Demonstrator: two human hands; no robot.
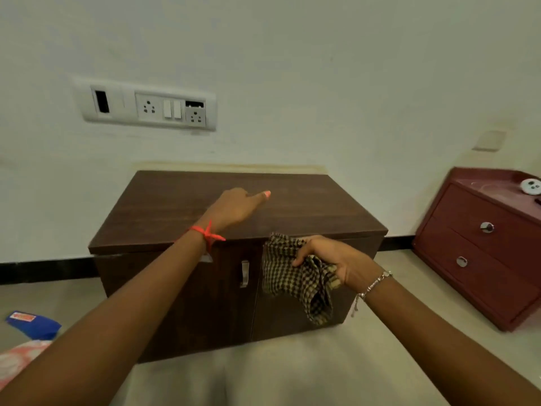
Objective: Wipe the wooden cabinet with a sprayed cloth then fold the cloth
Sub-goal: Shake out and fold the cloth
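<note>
A low dark wooden cabinet with two doors and a metal handle stands against the white wall. My left hand is stretched over the cabinet's top, its fingers extended and one fingertip reaching toward the middle of the top. My right hand grips a bunched brown-and-beige checked cloth in front of the cabinet's right door, just below the top's front edge. Part of the cloth hangs down loose under the hand. No spray bottle is in view.
A maroon two-drawer chest stands at the right with a small white round object on it. A socket-and-switch panel is on the wall. A blue packet and pink patterned fabric lie on the floor at the left.
</note>
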